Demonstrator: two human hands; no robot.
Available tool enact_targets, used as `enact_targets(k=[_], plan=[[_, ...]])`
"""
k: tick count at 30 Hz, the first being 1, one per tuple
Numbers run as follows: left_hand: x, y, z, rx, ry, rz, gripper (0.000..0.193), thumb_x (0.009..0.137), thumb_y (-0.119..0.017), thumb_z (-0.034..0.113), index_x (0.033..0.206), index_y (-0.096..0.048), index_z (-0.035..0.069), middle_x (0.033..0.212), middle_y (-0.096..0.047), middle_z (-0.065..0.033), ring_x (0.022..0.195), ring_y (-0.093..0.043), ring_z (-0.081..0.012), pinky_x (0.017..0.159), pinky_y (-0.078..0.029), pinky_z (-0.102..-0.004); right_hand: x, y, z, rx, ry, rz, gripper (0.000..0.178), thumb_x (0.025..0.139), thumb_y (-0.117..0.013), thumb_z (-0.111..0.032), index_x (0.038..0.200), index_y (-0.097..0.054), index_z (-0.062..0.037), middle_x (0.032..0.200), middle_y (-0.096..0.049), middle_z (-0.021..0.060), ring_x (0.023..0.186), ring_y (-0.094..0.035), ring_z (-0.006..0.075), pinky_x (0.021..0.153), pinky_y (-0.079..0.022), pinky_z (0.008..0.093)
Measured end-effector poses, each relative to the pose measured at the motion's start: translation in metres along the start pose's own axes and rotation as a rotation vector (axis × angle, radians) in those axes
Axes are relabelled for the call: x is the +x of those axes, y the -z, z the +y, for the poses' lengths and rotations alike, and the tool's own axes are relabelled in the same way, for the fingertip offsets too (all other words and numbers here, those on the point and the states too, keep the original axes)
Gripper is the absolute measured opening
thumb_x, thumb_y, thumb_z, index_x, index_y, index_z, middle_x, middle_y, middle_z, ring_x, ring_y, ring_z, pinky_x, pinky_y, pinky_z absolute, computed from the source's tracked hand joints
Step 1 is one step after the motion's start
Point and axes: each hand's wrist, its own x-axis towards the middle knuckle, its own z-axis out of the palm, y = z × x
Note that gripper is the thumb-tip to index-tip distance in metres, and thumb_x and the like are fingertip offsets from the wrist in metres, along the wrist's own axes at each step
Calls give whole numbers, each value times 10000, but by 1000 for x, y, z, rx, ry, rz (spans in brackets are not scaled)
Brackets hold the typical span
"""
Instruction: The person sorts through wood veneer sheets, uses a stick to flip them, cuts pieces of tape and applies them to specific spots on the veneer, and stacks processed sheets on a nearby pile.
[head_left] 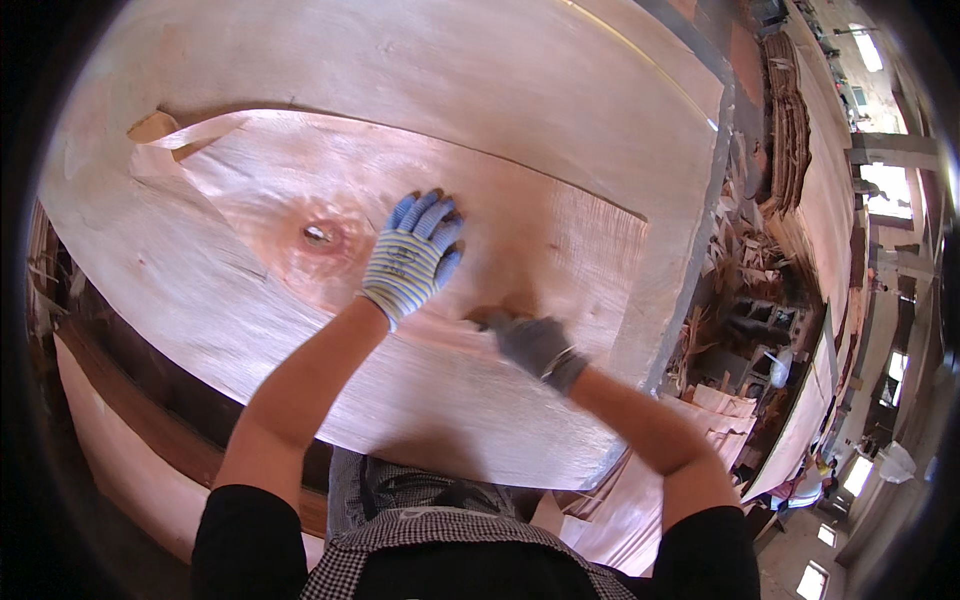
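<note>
My left hand [412, 256], in a blue, white and yellow striped knit glove, lies flat with its fingers stretched on a thin sheet of wood veneer [560, 240]. To its left, the veneer has a reddish knot with a small hole [318, 233]. My right hand [540, 350], in a dark grey glove and blurred by motion, is closed near the sheet's near edge. A dark tip shows at its fingers, too smeared to name. The veneer's far left end curls up into a narrow strip [205, 128].
Beneath the veneer lies a broad pale wood sheet [480, 420] with a grey right edge. Stacked veneers [787, 130], wood scraps [745, 250] and concrete blocks [765, 320] are on the right. A reddish-brown board edge [140, 400] runs along the lower left.
</note>
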Motion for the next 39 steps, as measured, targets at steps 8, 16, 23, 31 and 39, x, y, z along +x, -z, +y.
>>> enact_targets(k=[8,16,23,31,39], plan=[[-3,-2,-5,52,72,4,368,761,-590,241,1101,-531,114,1219,-442,-159,1208,-360,-365,998,-275,-535,-42,50,166,-248,34,36,118,812,-550,-222,898,-586,-149,549,-556,78,421,-550,282,374,-436,405],[1,6,3,-22,179,-76,430,690,-619,329,1089,-589,171,1297,-348,-211,1250,-247,-439,1015,-160,-609,285,68,-46,-156,215,18,219,859,-430,-188,1016,-555,-104,889,-642,129,781,-646,297,624,-500,455],[-2,6,4,50,177,-86,440,721,-601,315,1141,-560,190,1343,-334,-215,1254,-263,-436,1019,-171,-595,84,39,106,-45,-129,135,285,919,-404,-353,1088,-424,-125,621,-613,141,526,-599,341,440,-455,466],[9,10,19,167,129,-43,447,719,-607,276,1150,-540,179,1335,-343,-201,1235,-290,-433,1006,-196,-588,-158,-28,88,-61,-633,-16,147,871,-506,-222,917,-501,-82,610,-601,143,511,-580,364,473,-461,464],[14,2,27,208,55,-16,439,709,-626,283,1128,-553,172,1354,-337,-174,1254,-280,-408,1023,-195,-567,-39,61,216,215,-420,628,232,816,-574,-170,1030,-568,-79,927,-580,183,829,-571,379,724,-471,422]])
